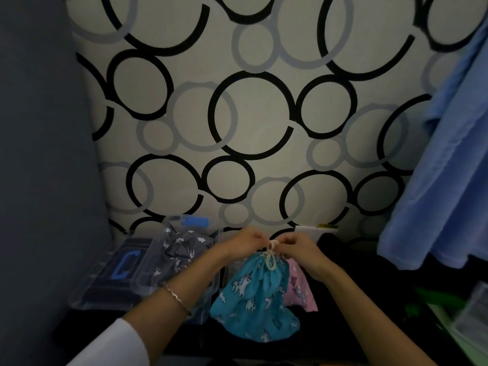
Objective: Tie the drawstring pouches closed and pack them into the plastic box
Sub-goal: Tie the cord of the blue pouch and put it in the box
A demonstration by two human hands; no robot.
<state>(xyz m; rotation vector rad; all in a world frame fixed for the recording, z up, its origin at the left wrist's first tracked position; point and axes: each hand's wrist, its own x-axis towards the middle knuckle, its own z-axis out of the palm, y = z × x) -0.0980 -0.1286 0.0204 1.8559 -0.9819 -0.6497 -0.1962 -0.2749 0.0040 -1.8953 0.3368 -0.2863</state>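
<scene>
Drawstring pouch, teal with a white unicorn print (253, 294): located at centre front of the head view, on the dark work surface (356, 299), body spread toward me and gathered neck pointing away. The neck is cinched tight. A cream drawstring (270, 256) loops around and over the neck.

Left hand (243, 243): fingers curled, pinching the drawstring at the left side of the neck. I note a thin bracelet (175, 297) on this wrist and a white sleeve (116, 342) at the forearm.

Right hand (298, 249): fingers curled, pinching the drawstring at the right side of the neck. The two hands nearly meet above the pouch. I cannot tell whether a knot is formed; the cord between the fingertips is too small and blurred.

Pink pouch (299, 291): lies just beside the teal pouch on its right, partly tucked under it.

Plastic box (169, 220): clear, open, standing to the left of the teal pouch behind the left forearm. It holds a grey printed pouch (179, 249).

Clear lid (100, 291): lies flat to the left of the box, touching it or nearly so, and carries a blue clasp (124, 265).

Background: a wall covering of black and grey rings (253, 114); a blue cloth (449, 167) hangs at the right edge.
</scene>
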